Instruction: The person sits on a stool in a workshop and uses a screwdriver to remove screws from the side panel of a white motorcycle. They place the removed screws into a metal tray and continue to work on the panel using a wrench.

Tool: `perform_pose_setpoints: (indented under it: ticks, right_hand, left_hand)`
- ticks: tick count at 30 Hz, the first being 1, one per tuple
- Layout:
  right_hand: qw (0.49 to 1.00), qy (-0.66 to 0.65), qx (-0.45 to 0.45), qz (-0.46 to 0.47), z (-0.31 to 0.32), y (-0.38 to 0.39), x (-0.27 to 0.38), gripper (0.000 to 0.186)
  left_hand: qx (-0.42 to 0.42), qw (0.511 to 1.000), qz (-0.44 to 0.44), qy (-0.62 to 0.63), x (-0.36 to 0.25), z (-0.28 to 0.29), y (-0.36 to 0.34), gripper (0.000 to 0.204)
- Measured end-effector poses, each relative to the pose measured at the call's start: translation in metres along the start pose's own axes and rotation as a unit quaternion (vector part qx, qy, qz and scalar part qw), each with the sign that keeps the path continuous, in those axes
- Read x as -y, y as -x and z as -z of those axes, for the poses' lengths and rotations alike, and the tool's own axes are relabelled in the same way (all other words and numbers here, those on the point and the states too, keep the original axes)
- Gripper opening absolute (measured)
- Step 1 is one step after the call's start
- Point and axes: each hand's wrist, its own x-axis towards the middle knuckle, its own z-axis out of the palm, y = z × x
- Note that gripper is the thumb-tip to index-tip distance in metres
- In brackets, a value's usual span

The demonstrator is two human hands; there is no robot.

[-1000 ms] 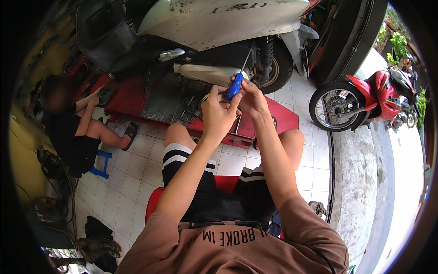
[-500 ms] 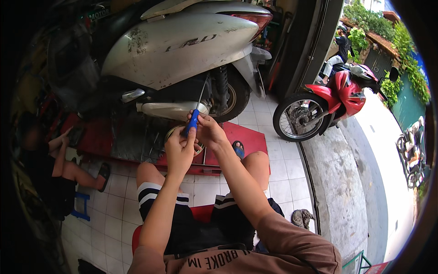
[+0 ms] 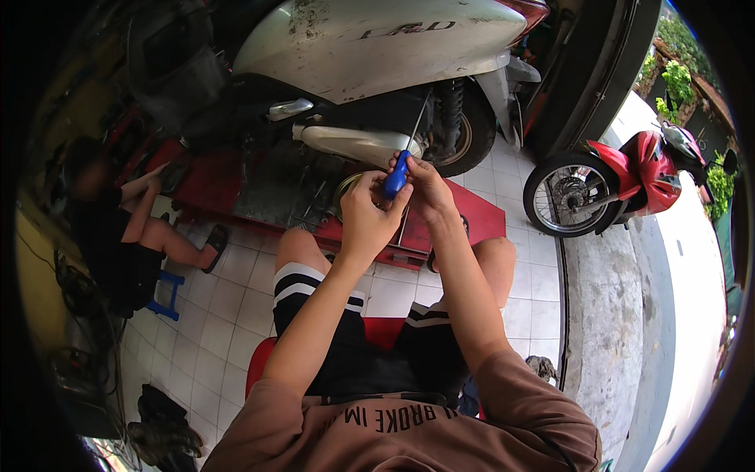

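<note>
Screwdriver with blue handle and thin metal shaft (image 3: 395, 179): held between both hands, handle angled up and slightly right, shaft running up and away from them. Left hand (image 3: 370, 211) pinches the lower end of the handle, thumb and fingers curled in. Right hand (image 3: 431, 190) grips the upper end, near the shaft. Can't tell if the tip touches anything; it ends near the black coil-spring shock absorber (image 3: 451, 110).

Just past the hands: long silver engine-side cover (image 3: 354, 143). Round yellowish item (image 3: 344, 191) shows behind left hand, mostly hidden. Above both: silver-grey scooter with scuffed body panel (image 3: 377, 59), rear wheel with black tire (image 3: 478, 145) up and right of right hand. Scooter is on a red metal platform (image 3: 481, 206), which extends either side of the hands.

Well right of right hand: red motorbike (image 3: 649, 175). Well left of left hand: person in black clothes (image 3: 118, 236), blue plastic stool (image 3: 167, 297) beside them.
</note>
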Motion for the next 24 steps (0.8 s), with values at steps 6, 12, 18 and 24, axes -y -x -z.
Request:
perform_pose_setpoints:
  ticks: [6,12,18,24]
  right_hand:
    - [0.998,-0.053,-0.029,0.008,-0.005,0.0,-0.001,0.027]
    - [0.996,-0.021,-0.091,0.002,-0.008,0.009,0.01,0.025]
    - [0.998,0.033,-0.033,0.048,0.001,0.001,0.009,0.021]
    - [0.998,-0.019,-0.035,0.057,-0.017,0.004,0.009,0.029]
  left_hand:
    - [0.016,0.993,0.088,0.076,-0.001,-0.003,-0.002,0.03]
    - [-0.061,0.97,-0.188,-0.14,-0.027,-0.006,-0.006,0.018]
    - [-0.027,0.957,-0.241,-0.161,-0.022,-0.011,-0.001,0.024]
    - [0.013,0.997,0.031,0.066,-0.018,-0.011,-0.005,0.025]
